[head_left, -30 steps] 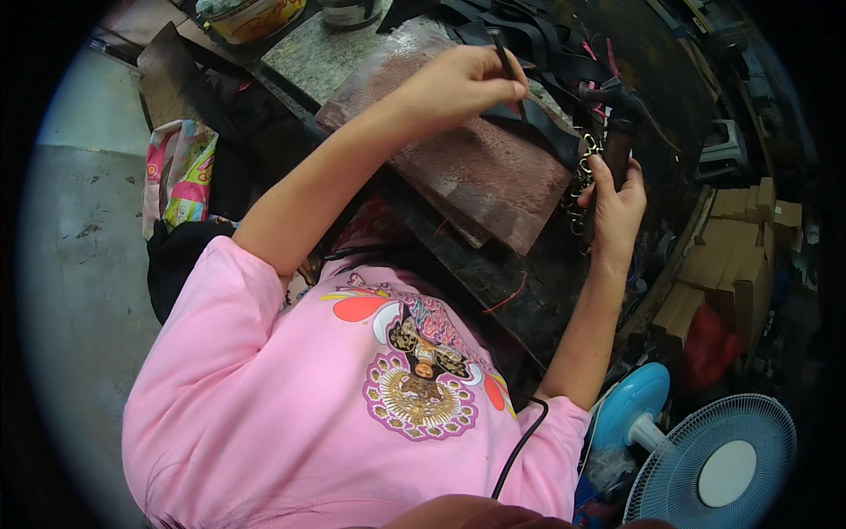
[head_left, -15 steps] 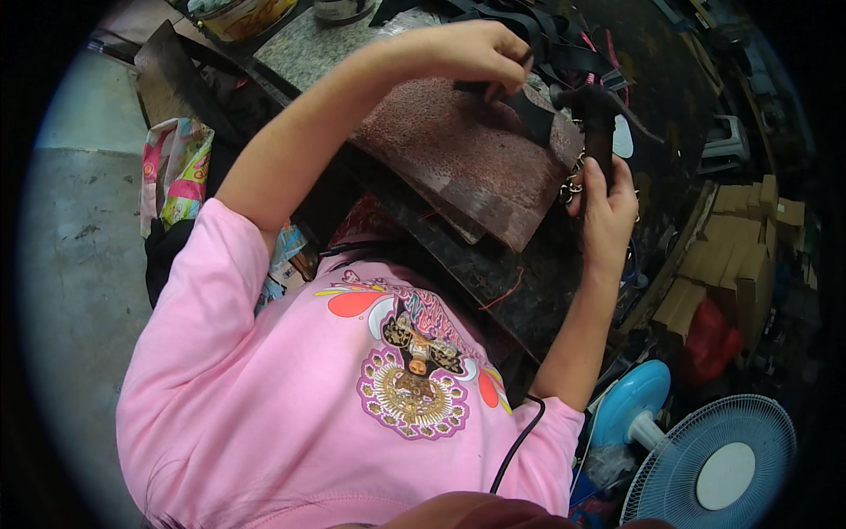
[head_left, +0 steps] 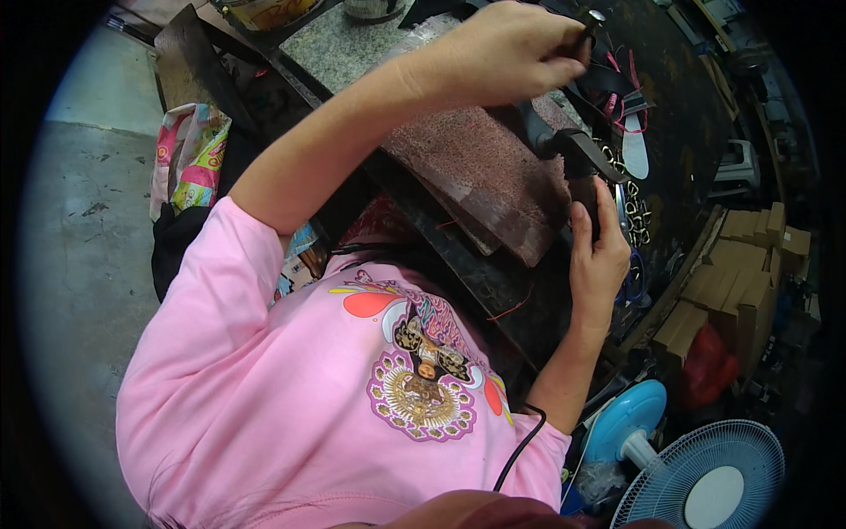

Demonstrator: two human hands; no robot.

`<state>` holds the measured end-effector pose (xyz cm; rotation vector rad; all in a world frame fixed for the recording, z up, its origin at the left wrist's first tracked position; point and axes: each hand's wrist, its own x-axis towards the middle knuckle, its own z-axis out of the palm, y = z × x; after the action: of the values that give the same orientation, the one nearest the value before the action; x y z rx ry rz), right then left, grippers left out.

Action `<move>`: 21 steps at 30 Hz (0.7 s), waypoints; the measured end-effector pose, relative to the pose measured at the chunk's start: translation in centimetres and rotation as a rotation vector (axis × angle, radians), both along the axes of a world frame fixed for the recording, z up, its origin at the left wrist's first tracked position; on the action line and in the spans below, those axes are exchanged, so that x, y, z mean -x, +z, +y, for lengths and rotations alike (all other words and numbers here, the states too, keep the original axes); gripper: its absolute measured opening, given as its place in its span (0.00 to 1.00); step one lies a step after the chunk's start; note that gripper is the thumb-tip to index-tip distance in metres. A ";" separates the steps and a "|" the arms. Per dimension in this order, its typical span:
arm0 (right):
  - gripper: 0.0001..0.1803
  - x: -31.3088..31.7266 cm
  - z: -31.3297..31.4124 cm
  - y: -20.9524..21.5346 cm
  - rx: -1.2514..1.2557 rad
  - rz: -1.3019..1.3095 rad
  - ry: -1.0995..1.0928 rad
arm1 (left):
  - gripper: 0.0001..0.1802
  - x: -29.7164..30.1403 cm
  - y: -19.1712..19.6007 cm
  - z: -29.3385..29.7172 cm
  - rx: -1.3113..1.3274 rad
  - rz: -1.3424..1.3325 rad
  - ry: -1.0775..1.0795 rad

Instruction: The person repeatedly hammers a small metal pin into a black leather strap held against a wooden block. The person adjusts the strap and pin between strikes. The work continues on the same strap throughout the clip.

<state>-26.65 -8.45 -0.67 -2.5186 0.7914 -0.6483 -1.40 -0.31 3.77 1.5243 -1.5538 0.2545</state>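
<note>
My right hand point(head_left: 599, 251) is wrapped round the dark handle of a hammer point(head_left: 582, 150), whose head points up and away over the right edge of a worn brown pad point(head_left: 485, 163). Above the pad's far side, my left hand point(head_left: 529, 53) is closed in a pinch on a short dark rod with a shiny round end point(head_left: 597, 17). My left fingers partly hide the rod, so its full shape does not show. A black strap point(head_left: 608, 79) lies beyond the left hand. Small brass-coloured metal clasps point(head_left: 639, 225) lie right of the hammer.
A speckled stone slab point(head_left: 326, 48) is at the bench's far left, with a yellow tub point(head_left: 269, 13) behind. Blue-handled scissors point(head_left: 633, 286) lie by the clasps. Cardboard boxes point(head_left: 718, 278), a white stool point(head_left: 738, 166) and a fan point(head_left: 705, 485) stand at right.
My left hand has risen and moved right from the black strap on the pad, and a shiny-ended rod now shows in it. The hammer in my right hand has tilted and dropped lower.
</note>
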 end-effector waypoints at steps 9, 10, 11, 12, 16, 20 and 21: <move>0.23 0.6 0.1 -0.6 -0.208 0.011 -0.072 | 0.09 1.2 -5.4 1.1 -0.282 0.922 -0.156; 0.22 0.7 0.0 -0.6 -0.218 0.010 -0.074 | 0.10 1.1 -6.0 1.3 -0.308 0.963 -0.125; 0.22 0.7 0.0 -0.6 -0.230 0.009 -0.074 | 0.10 1.1 -6.5 1.5 -0.287 0.945 -0.125; 0.22 0.7 -0.1 -0.6 -0.236 0.009 -0.075 | 0.10 1.2 -6.9 1.5 -0.251 0.963 -0.140; 0.22 0.8 -0.1 -0.7 -0.251 0.010 -0.082 | 0.10 1.4 -7.5 1.7 -0.238 0.872 -0.145; 0.22 0.8 -0.1 -0.9 -0.225 -0.004 -0.067 | 0.10 1.6 -7.4 1.8 -0.252 0.673 -0.088; 0.22 0.8 -0.1 -0.9 -0.221 -0.005 -0.067 | 0.10 1.7 -7.3 1.8 -0.254 0.680 -0.082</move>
<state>-27.41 -8.52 -1.55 -2.2989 0.8978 -0.5554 -3.10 1.53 -3.55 1.5142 -1.1158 -0.4843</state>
